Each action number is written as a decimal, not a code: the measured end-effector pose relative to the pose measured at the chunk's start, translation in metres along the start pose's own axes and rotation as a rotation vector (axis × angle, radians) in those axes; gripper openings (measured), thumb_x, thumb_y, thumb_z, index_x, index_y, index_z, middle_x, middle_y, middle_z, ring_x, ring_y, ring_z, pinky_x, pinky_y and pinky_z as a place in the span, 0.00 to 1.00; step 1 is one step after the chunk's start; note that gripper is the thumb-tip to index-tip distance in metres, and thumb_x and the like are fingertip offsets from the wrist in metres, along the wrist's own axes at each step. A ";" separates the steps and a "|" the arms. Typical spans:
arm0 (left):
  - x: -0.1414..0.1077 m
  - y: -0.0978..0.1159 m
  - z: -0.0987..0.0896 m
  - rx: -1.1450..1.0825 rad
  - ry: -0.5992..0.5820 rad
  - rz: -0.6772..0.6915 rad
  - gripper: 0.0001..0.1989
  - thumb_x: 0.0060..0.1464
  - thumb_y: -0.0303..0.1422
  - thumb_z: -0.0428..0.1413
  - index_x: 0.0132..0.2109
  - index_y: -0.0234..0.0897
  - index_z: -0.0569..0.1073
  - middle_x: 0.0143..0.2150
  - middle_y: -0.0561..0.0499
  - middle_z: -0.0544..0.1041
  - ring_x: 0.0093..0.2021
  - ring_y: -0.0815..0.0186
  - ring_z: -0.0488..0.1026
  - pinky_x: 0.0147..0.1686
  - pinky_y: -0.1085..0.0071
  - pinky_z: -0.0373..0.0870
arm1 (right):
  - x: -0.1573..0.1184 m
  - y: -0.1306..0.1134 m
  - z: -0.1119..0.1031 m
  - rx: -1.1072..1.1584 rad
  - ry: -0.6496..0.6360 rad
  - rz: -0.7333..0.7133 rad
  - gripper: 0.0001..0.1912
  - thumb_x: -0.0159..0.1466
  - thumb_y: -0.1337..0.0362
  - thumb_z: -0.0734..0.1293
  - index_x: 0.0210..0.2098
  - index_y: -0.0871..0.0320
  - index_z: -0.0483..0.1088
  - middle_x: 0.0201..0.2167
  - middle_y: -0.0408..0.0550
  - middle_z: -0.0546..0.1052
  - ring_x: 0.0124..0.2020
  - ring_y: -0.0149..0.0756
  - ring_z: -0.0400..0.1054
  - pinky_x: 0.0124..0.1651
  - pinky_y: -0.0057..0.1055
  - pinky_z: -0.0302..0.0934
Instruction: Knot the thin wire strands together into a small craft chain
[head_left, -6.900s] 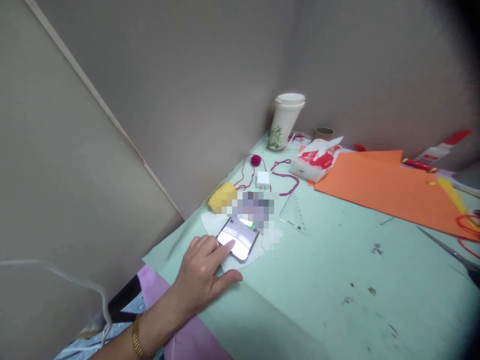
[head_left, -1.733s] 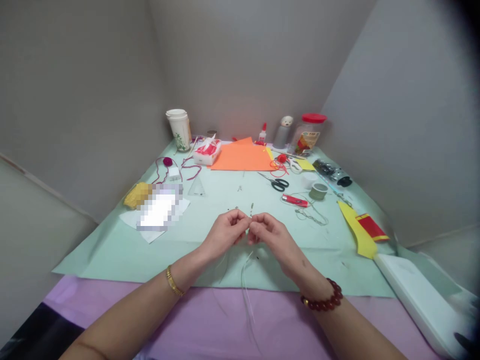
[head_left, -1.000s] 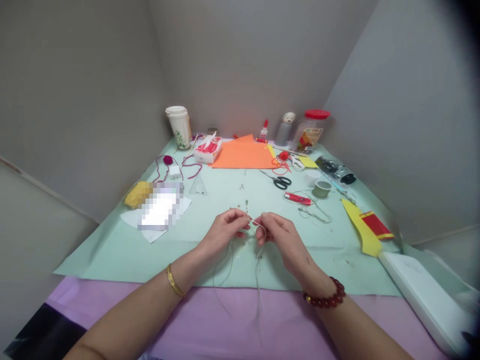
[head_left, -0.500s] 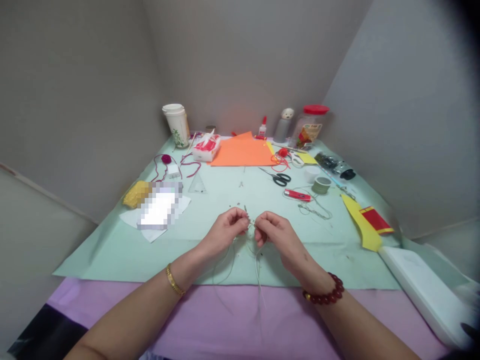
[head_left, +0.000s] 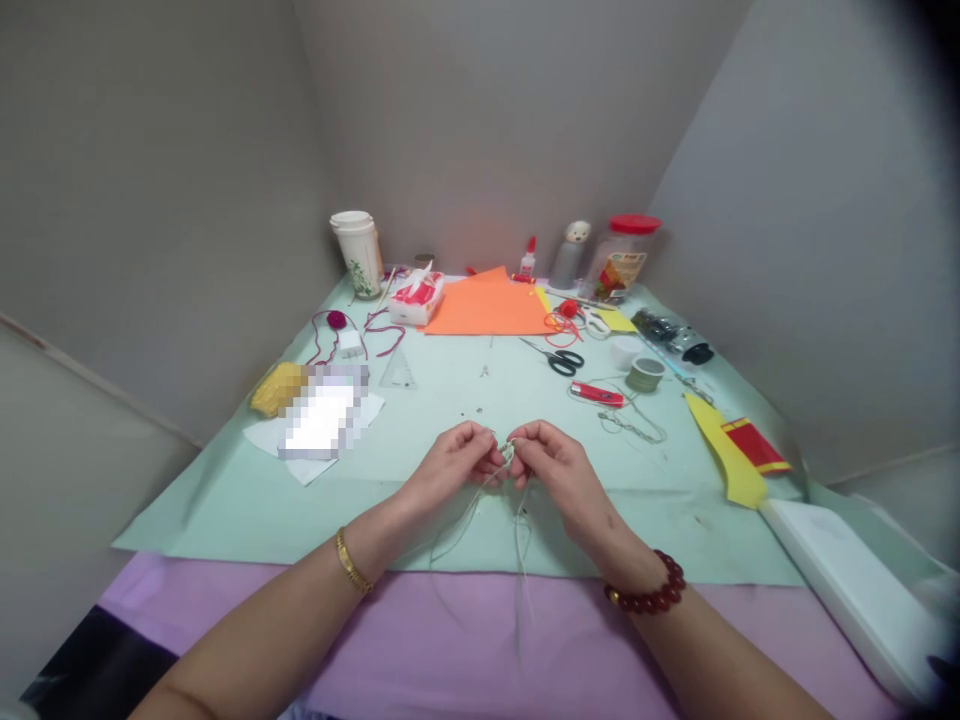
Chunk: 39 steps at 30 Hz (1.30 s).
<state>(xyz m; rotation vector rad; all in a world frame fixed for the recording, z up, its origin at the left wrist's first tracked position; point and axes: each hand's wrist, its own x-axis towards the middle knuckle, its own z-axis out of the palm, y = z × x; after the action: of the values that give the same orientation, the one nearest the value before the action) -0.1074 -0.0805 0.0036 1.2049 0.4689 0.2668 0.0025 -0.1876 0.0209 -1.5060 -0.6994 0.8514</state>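
Between my hands is a small knotted piece of pale green cord (head_left: 507, 453), its loose strands hanging down toward the table's front edge. My left hand (head_left: 466, 455) pinches it from the left, thumb against fingertips. From the right, my right hand (head_left: 546, 455) grips the same piece between thumb and forefinger. The fingertips hide part of the knot. Beyond my hands lie black-handled scissors (head_left: 562, 360), a red lighter or cutter (head_left: 596, 394) and a spool of green cord (head_left: 645, 375), with loose cord tangled beside them.
Orange sheets (head_left: 487, 305) and a tissue pack (head_left: 417, 298) lie at the back. A white cup (head_left: 357, 255) stands back left, a red-lidded jar (head_left: 622, 262) back right. Yellow paper (head_left: 724, 455) and a white box (head_left: 840, 590) sit at right, a clear triangle ruler (head_left: 398, 370) at left.
The knotted piece has turned between my fingers and shows more of its face. The strands below have shifted, and the whole view has moved slightly.
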 end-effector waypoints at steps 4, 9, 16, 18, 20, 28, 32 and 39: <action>-0.003 0.003 0.002 0.052 -0.133 -0.026 0.25 0.55 0.51 0.47 0.33 0.30 0.69 0.32 0.43 0.73 0.32 0.66 0.70 0.32 0.70 0.65 | -0.003 0.001 0.002 -0.012 -0.030 -0.067 0.07 0.60 0.60 0.62 0.32 0.58 0.64 0.19 0.40 0.70 0.22 0.28 0.65 0.29 0.27 0.60; -0.003 0.002 0.001 -0.047 -0.002 0.038 0.16 0.51 0.44 0.57 0.35 0.33 0.69 0.32 0.48 0.71 0.34 0.68 0.69 0.40 0.69 0.64 | -0.005 0.007 0.003 -0.111 -0.033 -0.104 0.07 0.61 0.60 0.62 0.31 0.58 0.65 0.19 0.39 0.70 0.21 0.28 0.63 0.29 0.26 0.58; -0.002 0.006 -0.002 0.040 0.103 0.161 0.14 0.53 0.42 0.55 0.32 0.34 0.67 0.32 0.50 0.69 0.34 0.71 0.66 0.40 0.71 0.62 | -0.003 0.004 0.002 -0.090 -0.074 0.004 0.11 0.61 0.57 0.62 0.28 0.59 0.66 0.18 0.41 0.71 0.19 0.28 0.63 0.27 0.26 0.58; -0.003 0.009 -0.001 0.074 0.117 0.185 0.14 0.53 0.41 0.55 0.31 0.34 0.66 0.30 0.51 0.69 0.32 0.71 0.64 0.37 0.72 0.61 | -0.002 0.003 0.001 -0.096 -0.080 0.024 0.11 0.61 0.58 0.61 0.29 0.59 0.67 0.18 0.42 0.70 0.19 0.28 0.63 0.27 0.27 0.58; -0.003 0.010 -0.001 0.109 0.135 0.211 0.13 0.53 0.41 0.55 0.31 0.34 0.66 0.29 0.51 0.68 0.31 0.71 0.64 0.36 0.72 0.61 | -0.002 0.002 0.000 -0.110 -0.076 0.031 0.10 0.61 0.59 0.61 0.29 0.59 0.68 0.18 0.41 0.70 0.18 0.28 0.62 0.27 0.27 0.58; 0.000 0.009 -0.003 0.140 0.129 0.211 0.12 0.52 0.39 0.56 0.32 0.33 0.67 0.28 0.51 0.68 0.32 0.71 0.66 0.37 0.72 0.63 | 0.005 0.001 -0.010 -0.287 -0.009 -0.096 0.08 0.57 0.62 0.62 0.25 0.59 0.69 0.23 0.42 0.70 0.27 0.30 0.62 0.32 0.26 0.55; -0.001 0.010 -0.003 0.170 0.113 0.224 0.12 0.53 0.39 0.55 0.32 0.34 0.67 0.28 0.52 0.68 0.31 0.71 0.66 0.36 0.72 0.62 | 0.007 0.002 -0.013 -0.239 -0.056 -0.104 0.09 0.58 0.61 0.62 0.26 0.59 0.69 0.25 0.43 0.71 0.30 0.31 0.62 0.35 0.27 0.56; -0.001 0.011 -0.004 0.252 0.097 0.318 0.12 0.55 0.40 0.53 0.33 0.34 0.67 0.29 0.53 0.68 0.32 0.71 0.67 0.36 0.73 0.62 | 0.005 -0.009 -0.020 -0.231 -0.115 -0.058 0.09 0.57 0.62 0.62 0.27 0.60 0.71 0.25 0.43 0.72 0.30 0.31 0.64 0.36 0.28 0.58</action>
<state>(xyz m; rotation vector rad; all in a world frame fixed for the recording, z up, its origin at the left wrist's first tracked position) -0.1101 -0.0739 0.0126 1.5194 0.4018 0.5526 0.0227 -0.1936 0.0301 -1.6416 -0.9485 0.8403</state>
